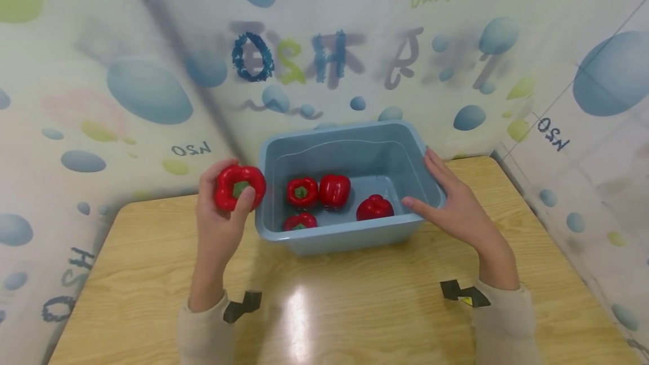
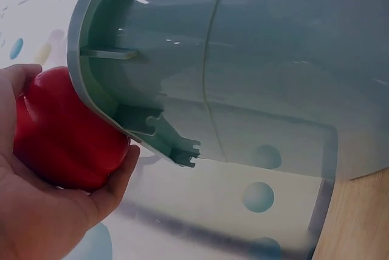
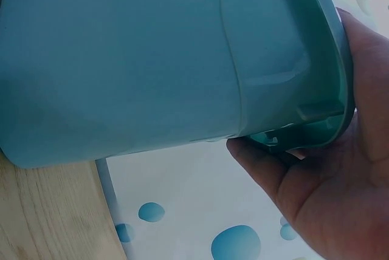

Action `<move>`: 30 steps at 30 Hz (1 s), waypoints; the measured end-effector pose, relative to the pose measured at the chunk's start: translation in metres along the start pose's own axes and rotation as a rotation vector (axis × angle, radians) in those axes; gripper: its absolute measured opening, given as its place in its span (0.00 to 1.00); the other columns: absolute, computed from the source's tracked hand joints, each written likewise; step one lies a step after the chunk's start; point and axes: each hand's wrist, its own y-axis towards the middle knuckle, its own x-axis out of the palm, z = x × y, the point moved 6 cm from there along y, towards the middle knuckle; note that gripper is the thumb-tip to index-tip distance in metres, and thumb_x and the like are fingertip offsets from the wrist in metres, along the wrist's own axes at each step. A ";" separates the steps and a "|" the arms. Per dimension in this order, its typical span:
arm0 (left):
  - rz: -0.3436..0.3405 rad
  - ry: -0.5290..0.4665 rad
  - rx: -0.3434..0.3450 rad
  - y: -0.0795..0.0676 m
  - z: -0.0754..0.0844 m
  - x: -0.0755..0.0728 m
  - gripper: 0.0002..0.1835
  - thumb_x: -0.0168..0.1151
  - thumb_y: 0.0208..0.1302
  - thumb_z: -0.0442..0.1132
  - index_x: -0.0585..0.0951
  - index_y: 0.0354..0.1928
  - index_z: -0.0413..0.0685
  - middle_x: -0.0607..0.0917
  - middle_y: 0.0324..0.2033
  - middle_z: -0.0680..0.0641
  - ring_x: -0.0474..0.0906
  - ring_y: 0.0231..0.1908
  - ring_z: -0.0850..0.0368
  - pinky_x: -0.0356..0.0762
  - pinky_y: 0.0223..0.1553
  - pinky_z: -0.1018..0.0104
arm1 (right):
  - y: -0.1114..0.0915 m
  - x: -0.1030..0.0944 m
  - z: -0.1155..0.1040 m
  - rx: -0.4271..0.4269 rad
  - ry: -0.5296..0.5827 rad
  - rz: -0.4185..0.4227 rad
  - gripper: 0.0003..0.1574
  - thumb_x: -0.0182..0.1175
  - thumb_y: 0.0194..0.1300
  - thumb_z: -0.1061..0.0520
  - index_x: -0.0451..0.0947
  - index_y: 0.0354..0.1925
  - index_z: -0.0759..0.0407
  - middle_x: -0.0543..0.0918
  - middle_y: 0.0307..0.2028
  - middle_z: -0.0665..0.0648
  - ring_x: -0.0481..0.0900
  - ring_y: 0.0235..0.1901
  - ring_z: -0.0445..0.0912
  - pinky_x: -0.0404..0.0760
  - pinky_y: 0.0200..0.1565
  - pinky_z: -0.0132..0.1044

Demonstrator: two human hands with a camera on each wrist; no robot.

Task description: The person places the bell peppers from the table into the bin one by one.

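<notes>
My left hand (image 1: pixel 218 232) holds a red bell pepper (image 1: pixel 257 180) just left of the blue plastic tub, its green stem end facing up and the thumb over it. In the left wrist view the fingers curl round this pepper (image 2: pixel 67 132), which overlaps the rim's corner. The tub (image 1: pixel 350 236) stands on the table, with several red peppers inside, among them one with its stem up (image 1: pixel 302 192) and one at the right (image 1: pixel 375 208). My right hand (image 1: pixel 458 210) grips the tub's right rim. Seen from the right wrist, fingers reach under the rim's edge (image 3: pixel 347 78).
A light wooden table (image 1: pixel 304 308) carries the tub near its back edge. Behind and beside it hangs a white sheet (image 1: pixel 324 10) printed with blue and green drops and letters. Both sleeves bear dark straps at the wrists.
</notes>
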 end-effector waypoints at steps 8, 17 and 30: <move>-0.026 0.049 0.107 -0.003 0.002 0.004 0.35 0.67 0.57 0.25 0.69 0.68 0.43 0.76 0.64 0.48 0.74 0.62 0.51 0.82 0.53 0.76 | 0.000 -0.001 -0.001 -0.004 0.008 0.001 0.60 0.68 0.62 0.38 0.45 0.80 0.42 0.44 0.81 0.41 0.47 0.81 0.58 0.60 0.69 0.74; -0.042 0.105 0.188 -0.004 0.007 0.009 0.36 0.70 0.51 0.24 0.71 0.65 0.38 0.76 0.65 0.46 0.71 0.66 0.50 0.80 0.57 0.77 | -0.001 0.000 0.000 -0.007 0.008 0.001 0.60 0.68 0.62 0.37 0.45 0.80 0.41 0.44 0.81 0.41 0.48 0.81 0.58 0.60 0.69 0.73; -0.063 0.178 0.220 -0.007 0.011 0.016 0.35 0.73 0.49 0.26 0.75 0.62 0.40 0.75 0.67 0.46 0.70 0.66 0.48 0.79 0.57 0.79 | 0.000 0.000 0.000 -0.009 0.014 0.003 0.60 0.68 0.62 0.38 0.44 0.80 0.41 0.44 0.81 0.41 0.48 0.81 0.59 0.60 0.69 0.74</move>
